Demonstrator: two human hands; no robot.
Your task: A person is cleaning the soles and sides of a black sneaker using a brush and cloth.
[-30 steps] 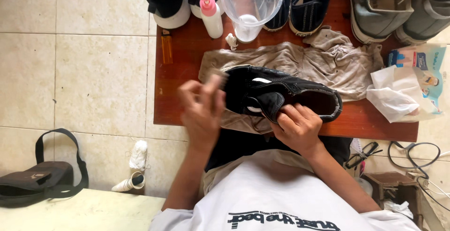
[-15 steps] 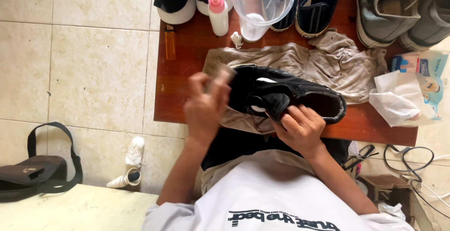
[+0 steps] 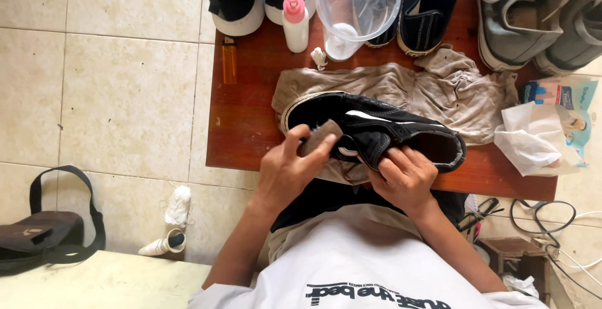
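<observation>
A black low sneaker [image 3: 370,127] with white sole trim and a white side stripe lies on a beige cloth [image 3: 439,89] on a red-brown wooden table [image 3: 244,114]. My left hand [image 3: 285,171] holds a small brown brush [image 3: 318,137] against the sneaker's toe side. My right hand [image 3: 404,177] grips the sneaker by its near side, around the tongue and laces. The brush's bristles are hidden under my fingers.
At the table's far edge stand several other shoes [image 3: 520,20], a clear plastic cup [image 3: 357,8], a pink-capped white bottle [image 3: 295,20] and an orange lighter [image 3: 229,61]. A tissue pack [image 3: 545,133] lies right. A dark bag [image 3: 44,234] and cables [image 3: 552,221] are on the tiled floor.
My left hand has come down from raised in front of the shoe's toe and now presses the brush onto the sneaker. The right hand keeps its grip.
</observation>
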